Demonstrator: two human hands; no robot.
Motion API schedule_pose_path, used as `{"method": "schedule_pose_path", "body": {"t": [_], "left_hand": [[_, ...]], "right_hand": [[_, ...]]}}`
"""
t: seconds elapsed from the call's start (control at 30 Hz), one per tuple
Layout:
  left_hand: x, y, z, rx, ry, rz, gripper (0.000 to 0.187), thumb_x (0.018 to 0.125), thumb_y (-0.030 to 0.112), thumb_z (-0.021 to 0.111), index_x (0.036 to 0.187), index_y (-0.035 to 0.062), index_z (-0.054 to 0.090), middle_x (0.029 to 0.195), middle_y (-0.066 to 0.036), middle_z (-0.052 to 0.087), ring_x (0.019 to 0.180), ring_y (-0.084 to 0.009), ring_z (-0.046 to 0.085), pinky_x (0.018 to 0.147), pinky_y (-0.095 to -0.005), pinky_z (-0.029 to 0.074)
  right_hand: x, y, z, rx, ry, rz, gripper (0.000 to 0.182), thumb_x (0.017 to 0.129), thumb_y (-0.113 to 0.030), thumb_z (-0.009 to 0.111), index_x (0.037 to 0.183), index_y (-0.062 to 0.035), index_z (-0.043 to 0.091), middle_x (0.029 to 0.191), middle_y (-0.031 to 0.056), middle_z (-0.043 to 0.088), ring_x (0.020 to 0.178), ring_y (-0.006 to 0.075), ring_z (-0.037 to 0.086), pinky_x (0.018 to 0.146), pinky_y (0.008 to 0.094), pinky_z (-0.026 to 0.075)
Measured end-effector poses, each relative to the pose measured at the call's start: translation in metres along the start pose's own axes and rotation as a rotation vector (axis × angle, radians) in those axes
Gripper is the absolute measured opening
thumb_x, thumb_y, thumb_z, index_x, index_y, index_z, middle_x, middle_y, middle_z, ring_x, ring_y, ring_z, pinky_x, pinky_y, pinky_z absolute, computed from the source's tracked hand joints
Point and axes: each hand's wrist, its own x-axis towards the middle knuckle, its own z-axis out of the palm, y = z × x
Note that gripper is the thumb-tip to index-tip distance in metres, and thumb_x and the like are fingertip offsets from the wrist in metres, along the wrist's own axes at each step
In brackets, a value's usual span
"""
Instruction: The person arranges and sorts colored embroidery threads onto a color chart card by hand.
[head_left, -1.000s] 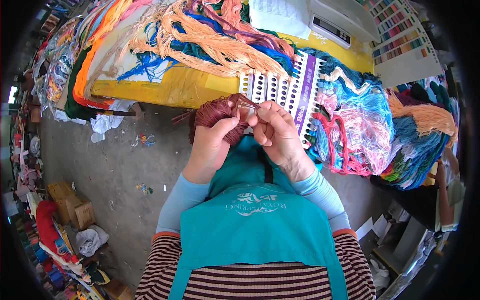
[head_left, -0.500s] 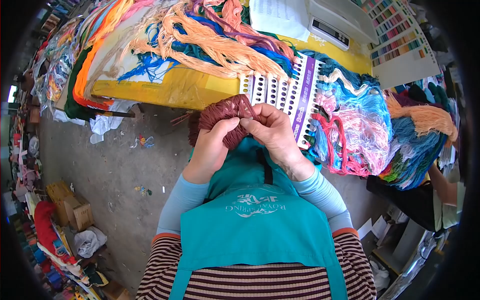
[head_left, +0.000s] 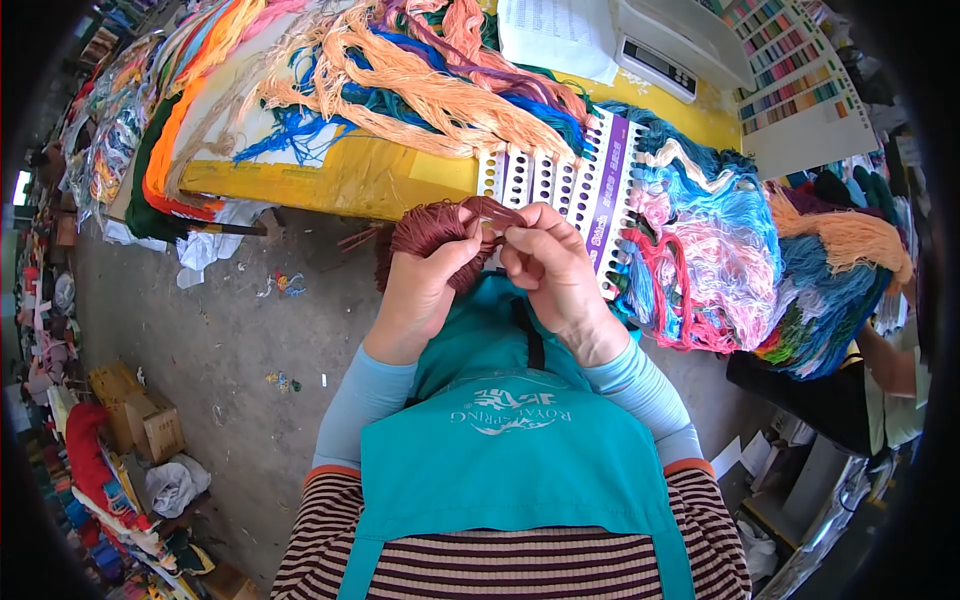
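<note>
Brown thread point(head_left: 425, 235) gripped in your left hand point(head_left: 424, 290), strands pinched in your right hand point(head_left: 553, 268)

Your left fingers are closed round the bundle, thumb on top, probably to steady it while those strands stay stretched across; just right of that grip, your right thumb and index look pressed together on them, likely for tension, other fingers loosely curled; punched cards point(head_left: 612, 190) lie just past your right fingertips, I'd guess for easy reach.

Left hand point(head_left: 418, 292) holds brown thread bundle point(head_left: 428, 232); right hand point(head_left: 553, 268) pinches strands point(head_left: 497, 212) at bundle's right side. Purple-striped punched card point(head_left: 612, 200) right of bundle, pink-and-blue skeins point(head_left: 735, 245) farther right. Peach skein point(head_left: 430, 95) beyond bundle; teal apron point(head_left: 510, 465) below.
</note>
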Motion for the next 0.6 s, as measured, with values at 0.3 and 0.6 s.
{"method": "schedule_pose_path", "body": {"t": [0.3, 0.6], "left_hand": [[0.001, 0.030, -0.014, 0.317, -0.240, -0.112, 0.007, 0.087, 0.005, 0.059, 0.094, 0.0035, 0.059, 0.072, 0.001, 0.052, 0.059, -0.0066, 0.045, 0.054, -0.0236, 0.038], [-0.012, 0.112, -0.184, -0.951, -0.176, 0.148, 0.026, 0.101, 0.015, 0.042, 0.076, 0.0109, 0.042, 0.061, 0.003, 0.040, 0.044, -0.0064, 0.035, 0.043, -0.0219, 0.036]], "right_hand": [[0.006, -0.022, 0.001, -0.713, -0.219, -0.049, 0.016, 0.093, -0.014, 0.065, 0.098, 0.0004, 0.069, 0.082, -0.0018, 0.064, 0.059, 0.0009, 0.043, 0.049, 0.0188, 0.033], [0.011, -0.082, 0.034, -0.273, -0.457, 0.227, 0.022, 0.099, -0.018, 0.057, 0.100, 0.0008, 0.068, 0.064, -0.0060, 0.048, 0.049, 0.0012, 0.030, 0.042, 0.0185, 0.022]]}}
